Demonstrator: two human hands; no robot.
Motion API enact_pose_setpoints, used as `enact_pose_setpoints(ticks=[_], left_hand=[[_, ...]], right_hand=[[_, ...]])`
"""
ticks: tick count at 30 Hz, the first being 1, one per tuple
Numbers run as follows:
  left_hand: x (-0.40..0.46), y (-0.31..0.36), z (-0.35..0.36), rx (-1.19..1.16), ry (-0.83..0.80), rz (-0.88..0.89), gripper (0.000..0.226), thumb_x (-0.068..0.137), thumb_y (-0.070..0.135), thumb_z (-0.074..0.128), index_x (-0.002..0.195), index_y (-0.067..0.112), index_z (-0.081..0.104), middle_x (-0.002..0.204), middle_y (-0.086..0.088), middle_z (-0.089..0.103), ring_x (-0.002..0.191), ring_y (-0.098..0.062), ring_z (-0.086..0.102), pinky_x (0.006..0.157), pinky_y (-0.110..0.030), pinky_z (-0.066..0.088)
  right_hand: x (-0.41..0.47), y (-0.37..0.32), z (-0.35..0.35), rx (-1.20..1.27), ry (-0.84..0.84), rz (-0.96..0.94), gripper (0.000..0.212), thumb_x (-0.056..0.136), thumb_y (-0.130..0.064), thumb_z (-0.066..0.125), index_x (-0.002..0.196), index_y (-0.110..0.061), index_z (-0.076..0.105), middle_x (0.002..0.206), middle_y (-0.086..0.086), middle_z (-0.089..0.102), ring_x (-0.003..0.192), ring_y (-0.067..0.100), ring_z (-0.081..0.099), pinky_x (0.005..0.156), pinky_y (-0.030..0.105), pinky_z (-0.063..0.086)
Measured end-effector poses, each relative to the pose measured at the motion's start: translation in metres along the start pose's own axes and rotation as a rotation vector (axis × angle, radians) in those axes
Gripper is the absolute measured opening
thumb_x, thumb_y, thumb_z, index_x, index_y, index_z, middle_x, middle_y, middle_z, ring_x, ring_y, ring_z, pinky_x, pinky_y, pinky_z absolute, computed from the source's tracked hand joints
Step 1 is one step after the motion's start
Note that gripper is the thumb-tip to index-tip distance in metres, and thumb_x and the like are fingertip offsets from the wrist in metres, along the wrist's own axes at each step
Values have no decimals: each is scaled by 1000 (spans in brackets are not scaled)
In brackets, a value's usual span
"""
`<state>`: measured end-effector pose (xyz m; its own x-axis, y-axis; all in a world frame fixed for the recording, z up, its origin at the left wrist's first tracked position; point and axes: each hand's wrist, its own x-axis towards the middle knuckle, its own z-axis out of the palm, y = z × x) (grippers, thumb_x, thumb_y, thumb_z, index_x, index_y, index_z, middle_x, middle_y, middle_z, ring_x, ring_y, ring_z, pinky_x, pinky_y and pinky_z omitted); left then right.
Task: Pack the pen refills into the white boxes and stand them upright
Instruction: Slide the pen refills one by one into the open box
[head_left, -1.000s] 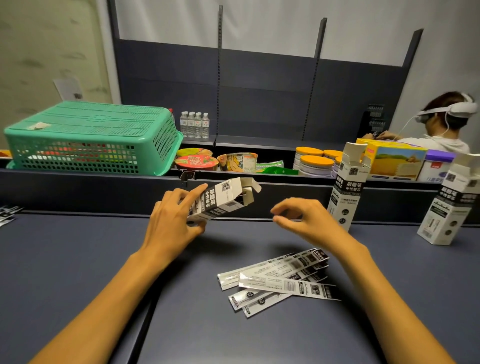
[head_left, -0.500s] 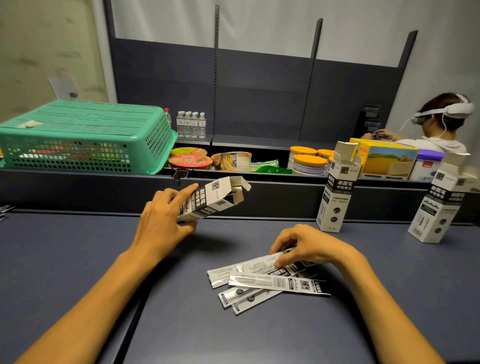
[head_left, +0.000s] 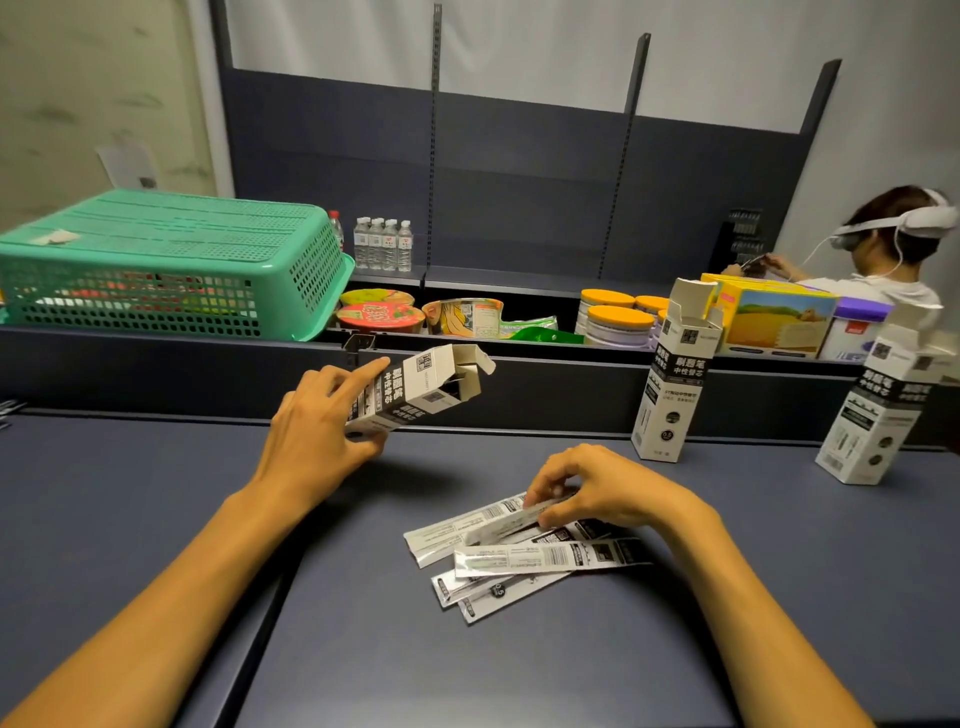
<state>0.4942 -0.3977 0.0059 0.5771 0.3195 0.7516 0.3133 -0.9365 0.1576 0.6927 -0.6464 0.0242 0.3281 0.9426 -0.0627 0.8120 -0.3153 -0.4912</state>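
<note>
Dark blue surface (head_left: 156, 519) filled the lower frame below shelving. A second before, the right hand (head_left: 597, 493) had hovered open above the pen refills (head_left: 519, 556) at lower centre; now its fingers (head_left: 545, 480) had come down and pinched the top packet, lifting one end. The left hand (head_left: 317, 436) still gripped a tilted white box (head_left: 415, 389), flaps open, at centre. Loading looked imminent. Two boxes (head_left: 670, 395) stood upright at right.
</note>
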Motion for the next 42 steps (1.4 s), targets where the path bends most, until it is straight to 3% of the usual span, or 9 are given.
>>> enact_pose_setpoints(ticks=[4,8,13,17,20,24,29,35,42], left_hand=[[0,0,-1,-7,6,9,80,68,23,81,140,25,47,103,-4,55,91,-22,47,69,-35,44],[1,2,0,-16,0,25,81,67,24,82,140,25,47,103,-4,56,90,-22,48,69,-36,44],[1,4,0,-17,11,30,82,66,24,82,140,24,47,103,-5,56,90,-22,49,70,-35,44],[1,5,0,-7,19,22,82,66,24,82,140,24,47,103,-5,56,90,-23,49,70,-36,44],[2,4,0,-2,25,17,82,65,23,82,139,25,47,103,-5,56,91,-24,50,70,-37,44],[2,3,1,2,20,9,81,66,24,81,139,26,47,102,-4,56,90,-23,49,69,-37,44],[1,6,2,2,14,28,80,67,23,81,140,25,47,103,-4,56,91,-22,49,70,-34,41],[1,9,2,9,12,46,81,66,23,80,140,25,47,102,-3,56,89,-22,49,69,-35,43],[2,8,1,7,15,41,81,65,23,81,139,24,48,102,-4,57,89,-23,49,68,-37,45]], right_hand=[[-2,-4,-5,43,17,-9,12,84,-29,73,94,-33,74,98,-15,64,95,6,60,89,27,51],[-7,-3,-14,124,92,-44,12,86,-29,70,97,-33,75,96,-12,71,93,9,64,87,36,54],[-9,-15,-23,126,400,-166,17,88,-25,67,101,-36,70,92,-10,71,86,12,64,77,35,55],[-1,-26,-32,-114,695,-273,21,87,-27,63,107,-27,71,91,-11,69,81,8,61,70,37,55],[3,-30,-38,-253,804,-344,23,85,-27,64,106,-21,72,92,-6,69,81,11,60,70,40,54],[3,-32,-46,-342,860,-334,26,85,-33,60,106,-21,71,96,-3,71,87,17,62,78,46,50],[11,-43,-42,-580,911,-311,20,81,-21,75,101,-23,72,94,-2,71,88,22,63,85,37,41],[26,-59,-20,-738,963,-396,13,85,-27,71,97,-22,73,92,-2,72,85,20,64,89,39,42],[23,-51,-18,-678,1048,-419,32,85,-37,65,111,-18,68,106,1,71,98,19,64,101,40,37]])
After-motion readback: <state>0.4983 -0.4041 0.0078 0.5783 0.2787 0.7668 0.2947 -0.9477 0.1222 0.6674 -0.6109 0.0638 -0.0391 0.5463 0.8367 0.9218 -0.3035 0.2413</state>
